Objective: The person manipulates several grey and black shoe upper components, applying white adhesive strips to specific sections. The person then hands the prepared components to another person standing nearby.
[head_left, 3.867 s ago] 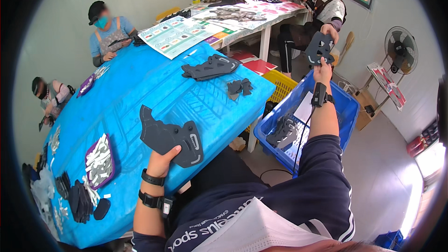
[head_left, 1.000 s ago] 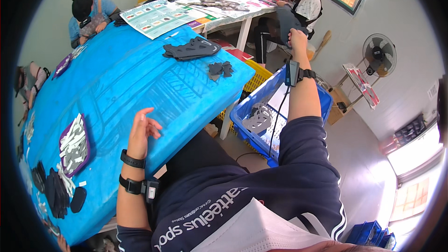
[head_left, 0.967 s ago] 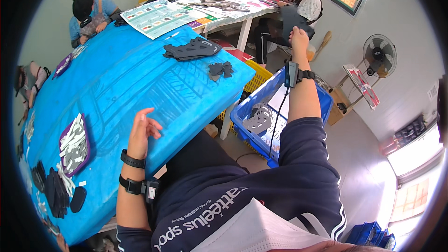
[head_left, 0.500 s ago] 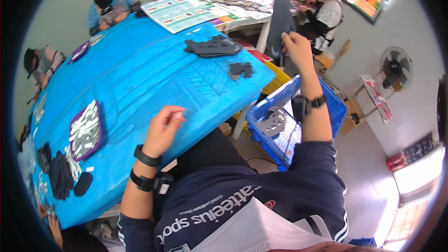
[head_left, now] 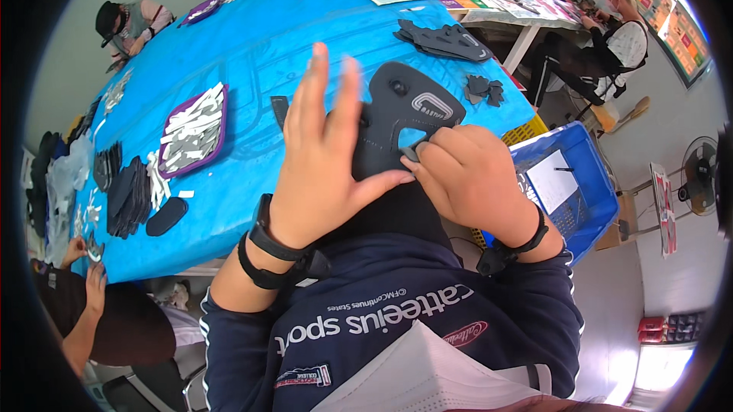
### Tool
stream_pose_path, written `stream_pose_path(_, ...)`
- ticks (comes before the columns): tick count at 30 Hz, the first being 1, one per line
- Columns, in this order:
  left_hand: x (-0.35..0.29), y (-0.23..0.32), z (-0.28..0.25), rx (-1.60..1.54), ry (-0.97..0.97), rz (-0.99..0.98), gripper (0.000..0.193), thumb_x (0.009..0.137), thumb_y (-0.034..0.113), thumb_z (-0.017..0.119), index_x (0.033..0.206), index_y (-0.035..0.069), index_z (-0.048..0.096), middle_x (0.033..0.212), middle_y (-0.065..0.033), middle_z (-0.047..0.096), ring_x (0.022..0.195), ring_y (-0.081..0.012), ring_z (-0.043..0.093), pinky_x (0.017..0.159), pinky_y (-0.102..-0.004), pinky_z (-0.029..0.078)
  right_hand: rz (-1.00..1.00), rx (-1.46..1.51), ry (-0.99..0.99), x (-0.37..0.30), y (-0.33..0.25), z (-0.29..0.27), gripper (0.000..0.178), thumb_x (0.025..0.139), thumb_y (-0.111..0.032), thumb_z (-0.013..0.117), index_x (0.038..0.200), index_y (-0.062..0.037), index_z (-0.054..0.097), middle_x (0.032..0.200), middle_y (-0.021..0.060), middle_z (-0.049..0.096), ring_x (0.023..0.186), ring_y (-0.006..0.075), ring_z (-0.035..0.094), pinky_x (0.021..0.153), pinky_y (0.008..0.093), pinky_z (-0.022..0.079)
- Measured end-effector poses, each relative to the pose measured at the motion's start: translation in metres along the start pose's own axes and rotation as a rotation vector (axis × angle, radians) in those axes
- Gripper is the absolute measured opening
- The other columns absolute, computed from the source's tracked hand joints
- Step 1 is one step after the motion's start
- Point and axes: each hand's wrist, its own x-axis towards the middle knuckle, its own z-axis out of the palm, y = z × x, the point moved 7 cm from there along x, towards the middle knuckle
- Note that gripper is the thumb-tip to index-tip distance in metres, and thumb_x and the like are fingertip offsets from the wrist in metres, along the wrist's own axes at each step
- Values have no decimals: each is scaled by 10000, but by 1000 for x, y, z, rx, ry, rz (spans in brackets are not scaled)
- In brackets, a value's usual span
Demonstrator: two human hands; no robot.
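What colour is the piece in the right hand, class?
The piece is dark grey, best seen in the head view.

Matt grey panel (head_left: pixel 397 108), perhaps foam; creased, faintly glossy blue table cover (head_left: pixel 267 53); smooth plastic crate (head_left: pixel 599 183).

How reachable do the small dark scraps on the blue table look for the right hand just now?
Probably yes: only blue table cover shows between the right hand and the scraps. Its fingers are gripping the dark panel, though, so it would likely need to let go first.
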Motion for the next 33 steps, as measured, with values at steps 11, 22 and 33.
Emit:
stream_pose_path(11, -18, -35, 24, -789, -618, -403, 336, 763, 166, 761, 1022, 9, 616, 867, -35, 651, 780, -100, 590, 703, -251, 474, 20, 345, 26, 0, 5, 9, 137, 756, -101, 706, 809, -45, 593, 713, 72, 523, 615, 246, 537, 530, 355, 390)
stream_pose_path(22, -43, -24, 32, -602, -686, -135, 196, 817, 175, 657, 963, 50, 618, 753, -128, 608, 646, -297, 576, 580, -366, 448, 12, 433, -330, 8, -6, 19, 183, 796, -167, 687, 850, -32, 575, 688, 112, 528, 626, 300, 547, 532, 383, 426)
stream_pose_path(33, -110, -28, 18, -526, -823, -232, 310, 781, 333, 738, 898, 62, 643, 676, -117, 600, 601, -317, 530, 524, -359, 412, -193, 624, -636, -27, -55, 71, 105, 805, -119, 617, 847, -35, 570, 668, 83, 570, 599, 268, 594, 507, 365, 444)
